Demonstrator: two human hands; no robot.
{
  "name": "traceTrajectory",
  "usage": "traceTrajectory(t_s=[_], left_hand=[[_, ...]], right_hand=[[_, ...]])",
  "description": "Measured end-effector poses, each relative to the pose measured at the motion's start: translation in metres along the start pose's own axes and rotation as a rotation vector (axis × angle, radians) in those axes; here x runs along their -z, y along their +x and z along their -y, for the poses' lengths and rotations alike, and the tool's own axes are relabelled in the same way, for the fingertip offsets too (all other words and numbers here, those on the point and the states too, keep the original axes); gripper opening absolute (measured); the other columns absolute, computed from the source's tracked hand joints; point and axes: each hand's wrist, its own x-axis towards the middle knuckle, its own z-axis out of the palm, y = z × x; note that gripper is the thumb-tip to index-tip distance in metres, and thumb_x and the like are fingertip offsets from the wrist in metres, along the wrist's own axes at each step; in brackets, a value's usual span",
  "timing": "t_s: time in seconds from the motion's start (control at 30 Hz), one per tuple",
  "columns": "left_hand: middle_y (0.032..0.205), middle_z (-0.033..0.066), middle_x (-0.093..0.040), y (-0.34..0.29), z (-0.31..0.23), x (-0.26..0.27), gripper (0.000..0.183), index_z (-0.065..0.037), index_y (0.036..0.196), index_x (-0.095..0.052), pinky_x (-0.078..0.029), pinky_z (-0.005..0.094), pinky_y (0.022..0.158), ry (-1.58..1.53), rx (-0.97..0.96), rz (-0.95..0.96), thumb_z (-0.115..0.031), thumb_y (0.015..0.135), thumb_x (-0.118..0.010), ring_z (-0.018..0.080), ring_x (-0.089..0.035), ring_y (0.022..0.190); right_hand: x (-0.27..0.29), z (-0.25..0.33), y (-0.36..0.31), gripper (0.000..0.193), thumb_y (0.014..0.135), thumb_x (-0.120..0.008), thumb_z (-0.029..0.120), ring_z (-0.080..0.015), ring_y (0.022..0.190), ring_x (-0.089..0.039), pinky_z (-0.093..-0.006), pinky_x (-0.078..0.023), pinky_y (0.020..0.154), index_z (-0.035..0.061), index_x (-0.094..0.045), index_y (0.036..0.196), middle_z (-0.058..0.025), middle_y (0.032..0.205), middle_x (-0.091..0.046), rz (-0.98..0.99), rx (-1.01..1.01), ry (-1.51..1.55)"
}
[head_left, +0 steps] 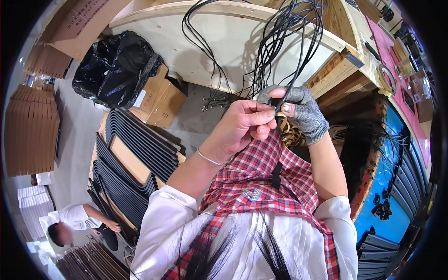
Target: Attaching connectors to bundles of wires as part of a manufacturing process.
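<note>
Both my hands meet in front of the checked apron [252,186]. My left hand [245,123], bare and with a bracelet at the wrist, is closed in a pinch near the end of a black cable [298,65]. Wrapped round that same cable is my right hand [301,109], in a grey glove with bare fingertips. The cable's end is mostly hidden between the fingers. A bundle of black cables [273,44] hangs over the pale wooden board [224,42] just beyond my hands. Yellowish curled strips [291,133] show beneath the right hand.
A black plastic bag [116,70] lines a container beside a cardboard box [161,100]. Black curved tubes [135,140] lie stacked at left; another person [79,221] works beyond them. At right, a blue surface [394,172] carries black bars; a tape roll [386,79] sits above.
</note>
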Motion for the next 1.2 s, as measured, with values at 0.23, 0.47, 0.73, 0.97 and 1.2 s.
traceTrajectory(t_s=[0.23,0.47,0.73,0.97,1.2], left_hand=[[0.066,0.0067,-0.055,0.0,0.008,-0.003,0.008,0.003,0.082,-0.056,-0.033,0.0191,0.043,0.077,-0.025,-0.034,-0.004,0.08,-0.056,0.007,-0.044,0.049],[0.062,0.0024,-0.053,0.018,0.035,0.01,0.012,0.004,0.083,-0.055,-0.034,0.0192,0.044,0.878,-0.631,-0.278,-0.008,0.083,-0.052,0.0051,-0.044,0.049],[0.055,-0.0013,-0.046,0.022,0.037,0.01,0.014,0.003,0.082,-0.054,-0.03,0.0195,0.042,0.795,-0.352,-0.197,-0.009,0.085,-0.049,0.0044,-0.038,0.046],[0.051,-0.0043,-0.035,0.019,0.028,0.007,0.021,0.001,0.076,-0.051,-0.022,0.0197,0.04,-0.111,0.189,0.255,-0.016,0.087,-0.047,0.0049,-0.028,0.042],[0.057,-0.0016,-0.045,0.017,0.035,0.003,0.013,0.002,0.083,-0.055,-0.03,0.0193,0.043,0.664,-0.171,-0.031,-0.009,0.085,-0.049,0.005,-0.038,0.047]], right_hand=[[-0.008,0.005,-0.001,0.018,0.073,-0.062,0.012,-0.0178,0.077,-0.056,-0.0262,-0.044,0.072,-0.0031,-0.061,0.083,-0.0086,0.083,-0.06,-0.005,0.172,-0.033],[-0.022,0.01,0.006,0.015,0.075,-0.062,0.012,-0.0164,0.07,-0.054,-0.0283,-0.043,0.061,-0.0016,-0.058,0.069,-0.0102,0.075,-0.058,-0.325,0.077,-0.651],[-0.011,0.005,-0.011,0.017,0.075,-0.063,0.012,-0.0088,0.066,-0.051,-0.0249,-0.042,0.057,-0.0008,-0.055,0.067,-0.0083,0.077,-0.059,-0.388,-0.224,-0.639],[-0.019,0.003,-0.019,0.018,0.074,-0.065,0.014,-0.0082,0.064,-0.051,-0.0247,-0.043,0.057,-0.0016,-0.057,0.068,-0.0073,0.078,-0.06,-0.394,-0.017,0.061],[-0.015,0.011,-0.022,0.017,0.073,-0.067,0.013,-0.008,0.063,-0.051,-0.0236,-0.042,0.056,-0.0014,-0.058,0.07,-0.006,0.076,-0.059,-0.366,-0.078,-0.56]])
